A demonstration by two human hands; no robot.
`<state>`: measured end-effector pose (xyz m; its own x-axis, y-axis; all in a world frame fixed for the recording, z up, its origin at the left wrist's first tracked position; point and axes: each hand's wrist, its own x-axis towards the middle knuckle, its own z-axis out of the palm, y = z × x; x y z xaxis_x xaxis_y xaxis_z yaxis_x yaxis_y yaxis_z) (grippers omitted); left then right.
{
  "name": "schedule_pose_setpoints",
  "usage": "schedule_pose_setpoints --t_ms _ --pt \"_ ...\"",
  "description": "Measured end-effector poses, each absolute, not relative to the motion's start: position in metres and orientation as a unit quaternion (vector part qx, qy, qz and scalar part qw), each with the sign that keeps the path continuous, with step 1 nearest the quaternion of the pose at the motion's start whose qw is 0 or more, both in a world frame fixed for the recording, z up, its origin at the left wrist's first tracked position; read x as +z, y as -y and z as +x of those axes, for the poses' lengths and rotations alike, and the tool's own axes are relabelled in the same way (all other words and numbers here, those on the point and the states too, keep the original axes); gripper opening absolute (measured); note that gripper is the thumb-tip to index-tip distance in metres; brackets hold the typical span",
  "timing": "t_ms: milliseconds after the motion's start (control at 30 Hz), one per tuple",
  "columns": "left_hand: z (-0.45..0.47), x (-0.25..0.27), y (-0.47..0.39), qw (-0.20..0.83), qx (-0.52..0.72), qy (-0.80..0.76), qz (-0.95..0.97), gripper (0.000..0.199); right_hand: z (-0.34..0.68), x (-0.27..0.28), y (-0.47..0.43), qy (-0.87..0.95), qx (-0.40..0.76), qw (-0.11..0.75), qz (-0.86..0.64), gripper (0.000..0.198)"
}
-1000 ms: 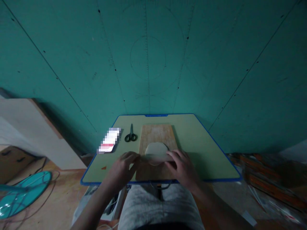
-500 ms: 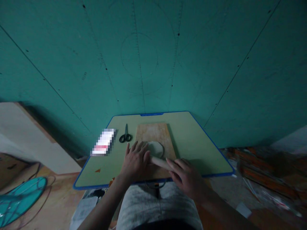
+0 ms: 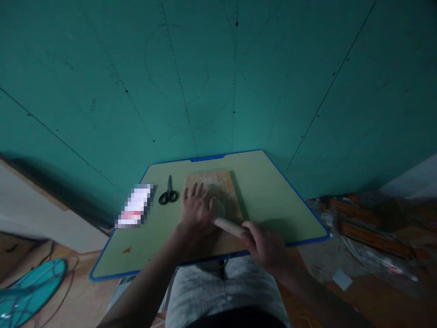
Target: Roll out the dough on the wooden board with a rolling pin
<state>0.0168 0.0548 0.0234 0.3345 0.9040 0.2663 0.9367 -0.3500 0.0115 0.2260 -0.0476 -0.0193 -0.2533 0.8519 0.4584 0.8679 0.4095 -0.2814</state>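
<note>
A pale rolling pin [image 3: 229, 227] lies slantwise over the near part of a wooden board [image 3: 235, 197]. My right hand [image 3: 264, 246] is closed round its right end. Beneath the other end, and partly under my left hand [image 3: 198, 210], is a flat, round, pale piece of dough [image 3: 220, 208]. The left hand lies flat with its fingers stretched forward over the dough and board. Its palm and thumb hide the pin's left end and much of the dough, so I cannot tell whether it touches the pin.
The board rests on a pale green, blue-edged table [image 3: 273, 196]. Black-handled scissors [image 3: 168, 195] and a blurred-out phone-like screen [image 3: 134, 206] lie to the left, with a small orange scrap [image 3: 126, 250] nearer. A green wall [image 3: 211, 82] rises behind; clutter [image 3: 372, 237] covers the floor at right.
My left hand has slid forward and covers more of the dough. My right fingers have curled tighter round the rolling pin's end. The whole view has shifted slightly.
</note>
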Motion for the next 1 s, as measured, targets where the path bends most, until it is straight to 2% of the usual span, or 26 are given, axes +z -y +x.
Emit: schedule_pose_setpoints --t_ms 200,367,533,667,800,900,967,1000 --pt "0.033 0.031 -0.063 0.063 -0.133 0.59 -0.794 0.042 0.232 0.0 0.029 0.739 0.015 0.123 -0.663 0.046" --pt "0.048 0.041 -0.073 0.038 -0.122 0.609 -0.783 0.037 0.236 0.03 0.014 0.717 0.053 -0.009 -0.695 0.047" --pt "0.057 0.044 -0.087 0.035 -0.132 0.618 -0.774 0.036 0.244 0.041 -0.012 0.727 0.044 -0.075 -0.681 0.043" --pt "0.06 0.045 -0.096 0.029 -0.112 0.629 -0.769 0.035 0.249 0.038 -0.035 0.684 0.042 -0.053 -0.727 0.048" --pt "0.056 0.042 -0.093 0.02 -0.1 0.625 -0.774 0.036 0.248 0.024 -0.026 0.727 0.008 -0.025 -0.686 0.036" --pt "0.045 0.038 -0.083 0.022 -0.106 0.61 -0.785 0.036 0.238 0.01 0.003 0.723 0.032 0.087 -0.685 0.041" --pt "0.033 0.034 -0.077 0.025 -0.118 0.58 -0.806 0.036 0.229 0.002 0.023 0.733 0.035 0.114 -0.669 0.044" --pt "0.027 0.032 -0.073 0.025 -0.123 0.561 -0.818 0.037 0.225 0.0 0.032 0.742 0.03 0.155 -0.651 0.042"
